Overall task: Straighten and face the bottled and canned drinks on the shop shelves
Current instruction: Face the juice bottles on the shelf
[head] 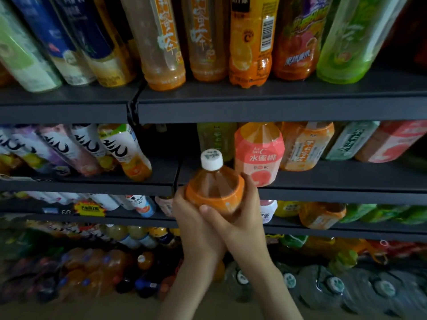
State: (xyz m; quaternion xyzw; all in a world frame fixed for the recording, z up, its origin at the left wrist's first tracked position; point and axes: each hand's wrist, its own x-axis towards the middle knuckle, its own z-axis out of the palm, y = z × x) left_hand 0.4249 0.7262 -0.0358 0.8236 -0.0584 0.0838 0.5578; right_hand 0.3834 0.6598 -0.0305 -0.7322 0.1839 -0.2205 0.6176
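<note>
**Left hand and right hand clasp orange bottle**

Both hands curl round the bottle body and overlap, with the right thumb across its front. Bottle near upright, white cap up, held in the air just left of and below the pink peach bottle. It crosses the shelf front edge under the pink peach bottle. Left of the pink peach bottle is a dark open slot, green bottle deep at its back. Right of it, bottles sit packed close.
</note>
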